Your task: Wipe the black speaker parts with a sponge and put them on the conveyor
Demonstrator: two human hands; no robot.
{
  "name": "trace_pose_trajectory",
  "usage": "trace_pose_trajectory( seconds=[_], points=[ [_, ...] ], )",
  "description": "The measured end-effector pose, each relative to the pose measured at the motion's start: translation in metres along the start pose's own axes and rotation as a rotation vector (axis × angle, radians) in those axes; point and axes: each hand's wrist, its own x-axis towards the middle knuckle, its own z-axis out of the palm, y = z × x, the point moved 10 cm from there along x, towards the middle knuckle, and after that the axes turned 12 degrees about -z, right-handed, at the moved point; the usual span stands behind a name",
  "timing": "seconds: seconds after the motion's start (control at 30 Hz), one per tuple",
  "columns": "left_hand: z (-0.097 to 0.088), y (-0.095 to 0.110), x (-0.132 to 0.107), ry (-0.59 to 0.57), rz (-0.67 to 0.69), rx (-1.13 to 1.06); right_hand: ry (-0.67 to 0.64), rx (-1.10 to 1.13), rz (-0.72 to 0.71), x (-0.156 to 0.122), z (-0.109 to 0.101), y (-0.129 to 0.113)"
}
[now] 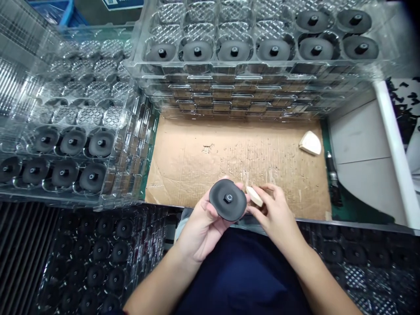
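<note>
My left hand [210, 223] holds a black rounded part [220, 202] with a raised hexagonal stub at its centre, its dished face turned up toward me. Fingers and thumb close around its rim. In my right hand [275, 208] a small cream-coloured block [254, 196] is pinched between thumb and fingers, close to the right edge of the black part. Whether the block touches the part, I cannot tell. Both hands are above the near edge of a cardboard sheet [183, 166].
Stacked clear plastic trays [229, 65] with similar black parts stand at the back. More trays [114, 166] stand at the left, others below the table edge. A second cream block [310, 143] lies right on the cardboard, near a dark pen-like tool [332, 175] and a white-edged bin [364, 131].
</note>
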Motion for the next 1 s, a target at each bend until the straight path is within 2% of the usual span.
trace_pose_trajectory(
  seconds=[0.13,0.2,0.27,0.33,0.4,0.47,0.53,0.57,0.63,0.7,0.83,0.87,0.93,1.0],
  points=[
    [-0.002,-0.001,0.001,0.027,0.012,-0.013,-0.007,-0.010,-0.029,0.010,-0.006,0.002],
    [0.000,-0.002,0.002,0.031,0.017,-0.011,-0.003,0.016,-0.047,0.022,-0.018,-0.011],
    [0.002,-0.003,0.001,0.039,0.030,-0.005,0.053,0.065,-0.092,0.033,-0.039,-0.038],
    [0.002,-0.003,0.000,0.058,0.041,0.003,0.195,0.135,-0.230,0.040,-0.066,-0.081],
    [0.001,-0.004,-0.002,0.088,0.032,0.021,0.153,0.171,-0.414,0.041,-0.071,-0.126],
    [-0.003,-0.003,-0.003,0.134,0.028,0.045,-0.023,0.223,-0.468,0.042,-0.056,-0.147],
    [-0.005,0.000,-0.004,0.156,0.040,0.057,-0.142,0.229,-0.454,0.042,-0.042,-0.150],
    [-0.004,0.000,-0.005,0.154,0.046,0.062,-0.120,0.197,-0.458,0.043,-0.043,-0.150],
    [0.000,-0.001,-0.005,0.122,0.035,0.072,0.038,0.107,-0.486,0.043,-0.055,-0.150],
    [0.003,-0.002,-0.006,0.100,0.012,0.093,0.125,0.124,-0.509,0.039,-0.063,-0.150],
    [0.002,-0.001,-0.010,0.105,0.015,0.110,-0.058,0.315,-0.494,0.034,-0.048,-0.153],
    [0.003,-0.001,-0.010,0.098,0.013,0.109,-0.048,0.295,-0.482,0.035,-0.048,-0.153],
    [0.004,-0.004,-0.009,0.079,0.000,0.106,0.055,0.206,-0.488,0.038,-0.058,-0.155],
    [0.006,-0.004,-0.009,0.052,0.000,0.107,0.094,0.194,-0.540,0.035,-0.064,-0.159]
  ],
)
